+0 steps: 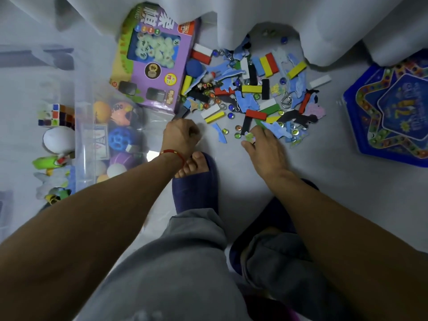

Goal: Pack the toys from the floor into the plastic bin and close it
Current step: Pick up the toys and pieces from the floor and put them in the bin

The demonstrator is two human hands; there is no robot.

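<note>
Far left I've got the clear plastic bin [85, 144] w/ balls and a cube puzzle [56, 114] already inside, lid not on, and the purple game box [150, 59] leaning at its far corner. My left hand [180, 135] is curled tight near the pile's edge, prob. on small bits, but I can't tell what's in it; the right hand [261, 147] pinches a small pale foam piece [250, 136] off the floor. Most toys, i.e. the blocks, marbles and foam pile [252, 89] plus the blue star board [391, 114] far right, are still out, so I'd scoop handfuls w/ both palms, not pick singles, and watch the marbles rolling off.
</note>
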